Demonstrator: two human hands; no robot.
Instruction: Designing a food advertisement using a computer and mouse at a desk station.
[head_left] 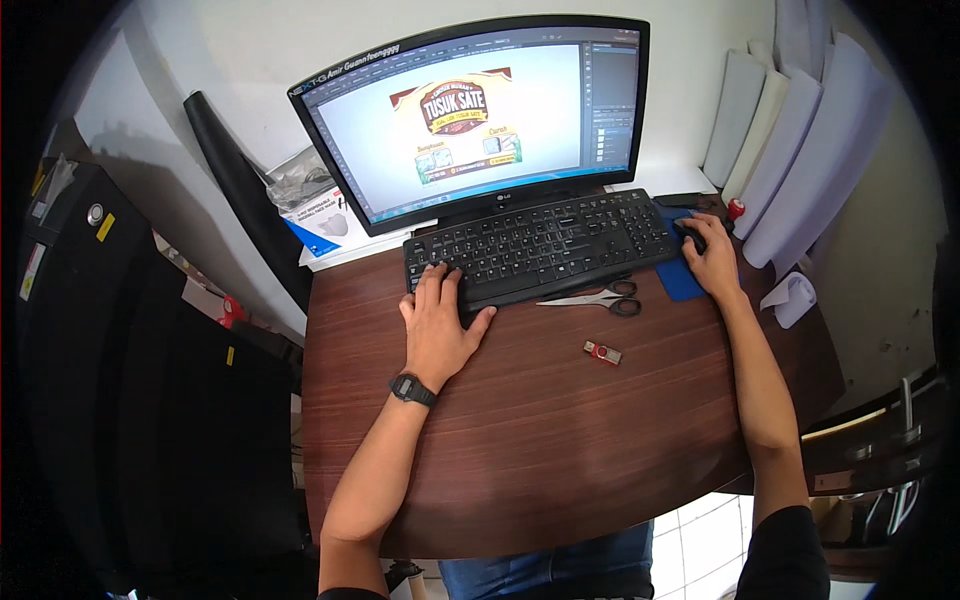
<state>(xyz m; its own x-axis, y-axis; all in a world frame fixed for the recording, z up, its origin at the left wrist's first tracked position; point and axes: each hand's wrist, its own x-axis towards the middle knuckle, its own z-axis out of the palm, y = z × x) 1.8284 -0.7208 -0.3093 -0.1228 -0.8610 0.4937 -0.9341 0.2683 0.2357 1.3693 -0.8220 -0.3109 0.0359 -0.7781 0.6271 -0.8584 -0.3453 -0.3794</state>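
Note:
My left hand (440, 322) rests with fingers spread on the left end of a black keyboard (545, 246), its thumb by the front edge. A black digital watch (411, 389) is strapped round that wrist. Over on the right, my right hand (712, 255) curves round a black computer mouse (688, 238), which it partly hides, on a blue mouse pad (680, 281). Behind the keyboard a curved monitor (556, 115) displays a colourful label design in an editing program. In front of the keyboard lie black-handled scissors (607, 298) and a red and silver USB stick (602, 352).
The dark brown wooden desk (560, 440) has a curved near edge. A white box (322, 215) stands left of the monitor, beside a leaning black roll (240, 185). Rolls of pale material (815, 150) lean at the right wall. A tall black cabinet (150, 400) fills the left.

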